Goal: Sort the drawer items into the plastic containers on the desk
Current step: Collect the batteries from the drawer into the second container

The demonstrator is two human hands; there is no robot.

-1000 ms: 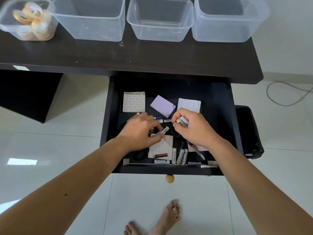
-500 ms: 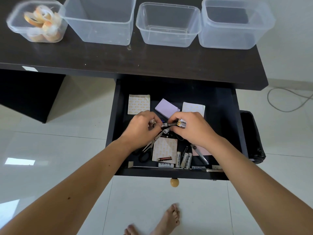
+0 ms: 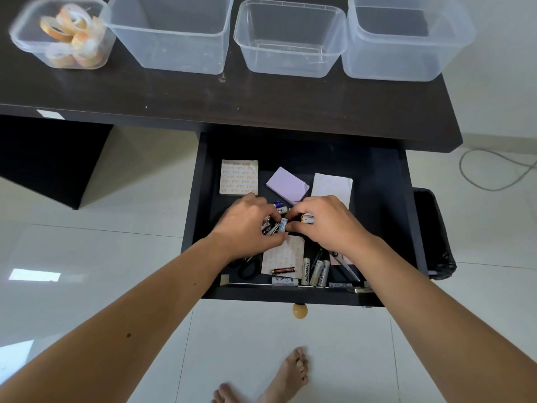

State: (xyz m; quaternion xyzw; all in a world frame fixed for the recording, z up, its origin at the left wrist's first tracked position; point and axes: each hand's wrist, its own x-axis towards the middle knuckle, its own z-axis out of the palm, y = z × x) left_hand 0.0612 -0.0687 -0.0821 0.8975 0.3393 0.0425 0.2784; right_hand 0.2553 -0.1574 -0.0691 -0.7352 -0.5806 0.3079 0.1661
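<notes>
The left hand (image 3: 247, 225) and right hand (image 3: 325, 225) meet mid-drawer (image 3: 383, 216), each pinching batteries (image 3: 308, 219) (gathering one kind together). Three containers (image 3: 290, 39) at twelve o'clock stand empty.

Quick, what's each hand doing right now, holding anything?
Left hand: closed, pinching small items in the drawer, which ones cannot be told.
Right hand: closed on batteries.

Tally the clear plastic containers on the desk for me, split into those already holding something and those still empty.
Clear plastic containers holding rolls of tape: 1, the far-left one
Empty clear plastic containers: 3, the tall second one, the shallower third, the far-right one
Total: 4, in a row on the dark desk
</notes>
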